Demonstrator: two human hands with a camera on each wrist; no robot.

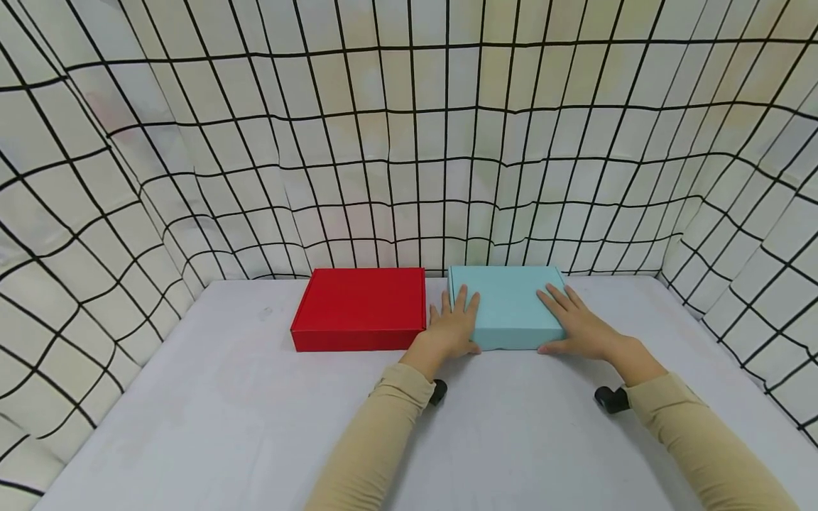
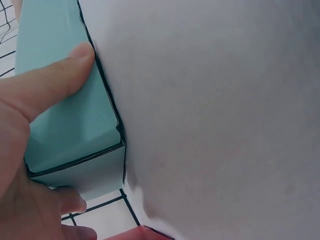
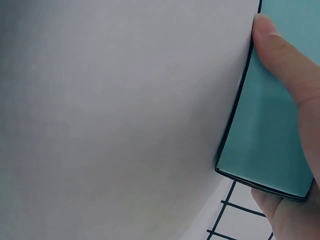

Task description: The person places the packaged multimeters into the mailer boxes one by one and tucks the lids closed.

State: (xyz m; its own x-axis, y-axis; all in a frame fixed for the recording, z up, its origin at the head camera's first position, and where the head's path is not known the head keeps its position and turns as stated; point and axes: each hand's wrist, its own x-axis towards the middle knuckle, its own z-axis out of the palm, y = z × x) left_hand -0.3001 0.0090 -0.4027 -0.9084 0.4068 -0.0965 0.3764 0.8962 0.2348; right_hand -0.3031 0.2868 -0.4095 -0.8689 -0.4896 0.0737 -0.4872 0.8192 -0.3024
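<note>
A flat light blue box [image 1: 508, 301] lies closed on the white table, its front face toward me. At its left end my left hand [image 1: 450, 330] grips the corner, some fingers over the top edge. In the left wrist view the thumb lies on the blue front face [image 2: 65, 135], with other fingers bent around the side. My right hand [image 1: 581, 330] holds the right end, fingers spread over the top edge. The right wrist view shows its thumb across the front face [image 3: 265, 135] and a finger behind the side. What is inside the box is hidden.
Just left of the blue box lies a closed red box [image 1: 361, 301] of similar size, a narrow gap between them. Both sit near the far edge of the white table [image 1: 224, 411]. White walls with black grid lines [image 1: 396, 135] rise behind and at the sides.
</note>
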